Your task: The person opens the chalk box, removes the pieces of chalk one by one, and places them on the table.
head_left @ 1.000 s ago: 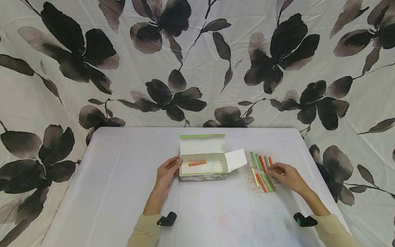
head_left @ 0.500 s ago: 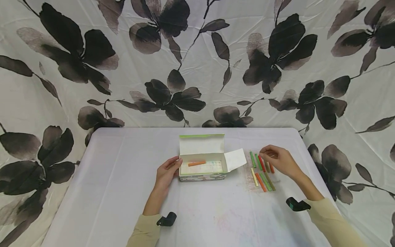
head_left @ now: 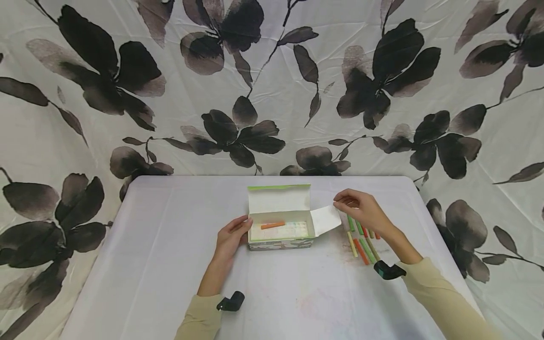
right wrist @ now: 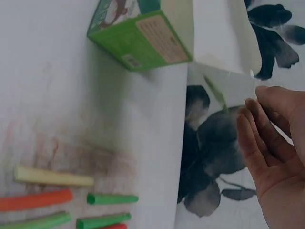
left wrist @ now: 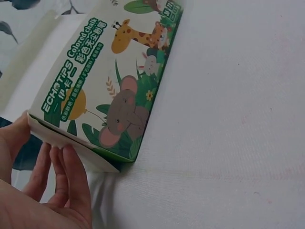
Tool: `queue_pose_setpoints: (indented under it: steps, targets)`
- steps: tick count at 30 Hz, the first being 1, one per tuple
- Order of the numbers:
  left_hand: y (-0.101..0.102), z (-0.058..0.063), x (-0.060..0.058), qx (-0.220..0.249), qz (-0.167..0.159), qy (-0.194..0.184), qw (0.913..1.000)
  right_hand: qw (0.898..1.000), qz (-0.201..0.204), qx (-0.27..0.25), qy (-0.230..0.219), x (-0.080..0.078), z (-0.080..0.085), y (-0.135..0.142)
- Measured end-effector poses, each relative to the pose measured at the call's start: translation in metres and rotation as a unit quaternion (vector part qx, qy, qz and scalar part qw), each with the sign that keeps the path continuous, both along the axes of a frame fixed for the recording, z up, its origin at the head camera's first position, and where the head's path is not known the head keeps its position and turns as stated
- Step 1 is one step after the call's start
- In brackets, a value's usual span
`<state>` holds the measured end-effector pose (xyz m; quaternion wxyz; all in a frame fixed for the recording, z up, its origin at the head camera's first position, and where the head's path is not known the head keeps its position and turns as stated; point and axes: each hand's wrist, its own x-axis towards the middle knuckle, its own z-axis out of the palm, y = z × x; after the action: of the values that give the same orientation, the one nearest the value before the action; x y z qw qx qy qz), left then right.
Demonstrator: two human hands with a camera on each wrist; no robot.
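My left hand [head_left: 229, 240] holds the left end of a chalk box [head_left: 280, 244], thumb and fingers at its end flap in the left wrist view. The box [left wrist: 102, 83] has animal pictures and coloured-chalk lettering. Its lid [head_left: 279, 199] stands open at the back. Inside lies one orange chalk stick [head_left: 273, 225]. My right hand [head_left: 360, 208] is raised with loosely bent fingers and holds nothing that shows. Its fingertips are right at the white right end flap [head_left: 325, 220]. In the right wrist view the thumb and fingers sit just below a white flap corner.
Several chalk sticks lie in two rows right of the box, under the right forearm: a yellow one [head_left: 352, 244], an orange one [head_left: 361, 251] and green ones [right wrist: 112, 198] among them. Coloured dust marks the white tablecloth [head_left: 178, 226]. A floral cloth [head_left: 297, 94] hangs behind the table.
My right hand has moved left and up from the chalk sticks, past the red one, to the right end flap. The left hand and box stay in place.
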<state>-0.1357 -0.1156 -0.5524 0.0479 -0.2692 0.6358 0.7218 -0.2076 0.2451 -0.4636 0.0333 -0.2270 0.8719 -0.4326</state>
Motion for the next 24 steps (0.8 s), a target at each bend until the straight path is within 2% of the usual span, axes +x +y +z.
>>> queue_pose_setpoints:
  steps: [6, 13, 21, 24]
  targets:
    - [0.001, 0.003, 0.0, 0.008, 0.0, 0.0, 1.0, 0.999, 0.041, -0.02, 0.007, -0.004, -0.001, -0.027]
    - [0.001, 0.004, 0.0, 0.01, 0.0, -0.003, 0.9999, 0.995, 0.093, -0.035, -0.006, -0.006, -0.013, -0.06]
    - [0.001, 0.002, -0.001, 0.0, -0.001, -0.026, 0.9997, 0.99, 0.142, -0.017, -0.018, -0.006, -0.032, -0.089]
    - [0.001, 0.003, -0.001, 0.005, 0.002, -0.023, 0.9997, 0.987, 0.158, -0.011, -0.013, -0.007, -0.036, -0.098]
